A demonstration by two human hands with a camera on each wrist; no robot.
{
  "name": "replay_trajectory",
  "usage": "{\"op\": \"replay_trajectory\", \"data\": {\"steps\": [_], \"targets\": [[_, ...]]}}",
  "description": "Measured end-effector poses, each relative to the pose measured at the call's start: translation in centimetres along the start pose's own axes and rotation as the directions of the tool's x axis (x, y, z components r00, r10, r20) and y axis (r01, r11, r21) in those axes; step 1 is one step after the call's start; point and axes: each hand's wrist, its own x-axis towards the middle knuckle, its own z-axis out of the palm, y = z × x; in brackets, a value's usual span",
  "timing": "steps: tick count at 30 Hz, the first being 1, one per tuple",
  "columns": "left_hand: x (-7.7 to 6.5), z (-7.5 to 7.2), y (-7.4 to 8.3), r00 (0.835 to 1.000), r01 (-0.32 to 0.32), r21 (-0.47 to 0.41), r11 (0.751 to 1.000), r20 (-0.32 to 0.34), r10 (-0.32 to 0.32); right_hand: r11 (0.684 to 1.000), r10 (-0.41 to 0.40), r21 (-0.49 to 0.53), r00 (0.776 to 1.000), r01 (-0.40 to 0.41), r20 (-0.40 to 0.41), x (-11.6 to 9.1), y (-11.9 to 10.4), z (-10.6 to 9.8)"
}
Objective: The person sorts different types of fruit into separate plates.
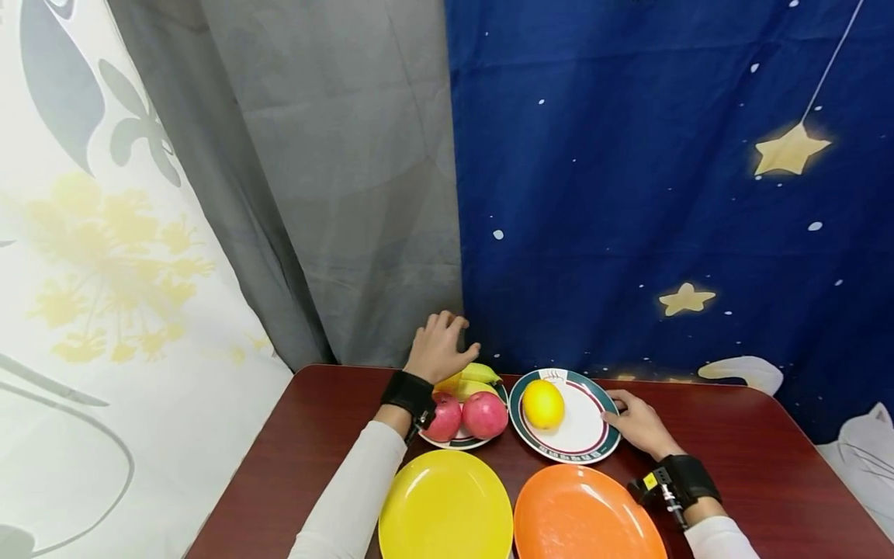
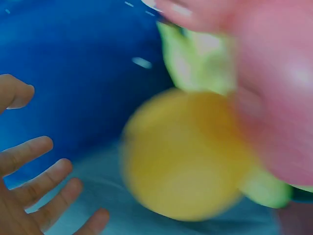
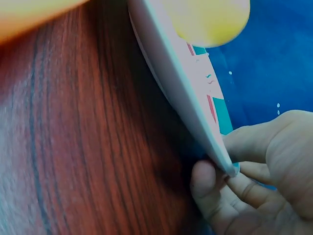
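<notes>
My left hand (image 1: 438, 349) is raised over the back of a fruit plate (image 1: 464, 445), fingers spread and holding nothing. On that plate sit two pinkish-red apples (image 1: 485, 415), green-yellow bananas (image 1: 480, 374) and a round yellow-orange fruit (image 2: 186, 156), partly covered by the hand in the head view. To the right, my right hand (image 1: 637, 423) pinches the right rim of a white plate with a dark green border (image 1: 583, 419); the right wrist view shows fingers above and below the edge (image 3: 215, 147). A round yellow fruit (image 1: 543, 404) rests on this plate's left side.
Nearer me on the dark red wooden table (image 1: 279, 473) lie a yellow plate (image 1: 447, 512) and an orange plate (image 1: 587, 516), side by side. Behind the table hang a grey curtain (image 1: 349, 194) and a blue star-patterned curtain (image 1: 628, 194).
</notes>
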Motion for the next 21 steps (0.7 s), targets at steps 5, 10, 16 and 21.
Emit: {"op": "replay_trajectory", "data": {"steps": [5, 10, 16, 21], "targets": [[-2.0, 1.9, -2.7, 0.986, 0.119, -0.023, 0.993, 0.118, -0.115, 1.0, -0.002, 0.014, 1.0, 0.001, 0.008, 0.0, 0.5, 0.1], [-3.0, 3.3, -3.3, 0.978, 0.171, -0.095, 0.981, 0.14, -0.157, 1.0, -0.003, 0.012, 1.0, 0.003, 0.004, 0.2, 0.7, 0.2], [-3.1, 4.3, -2.7, 0.978, 0.167, -0.167, 0.972, 0.15, -0.142, 1.0, -0.005, 0.004, 1.0, 0.005, 0.005, -0.2, 0.7, 0.2], [-3.1, 4.8, -2.5, 0.969, 0.204, -0.193, 0.96, 0.178, -0.171, 1.0, -0.023, 0.006, 1.0, 0.023, 0.005, -0.4, 0.8, 0.1]]}}
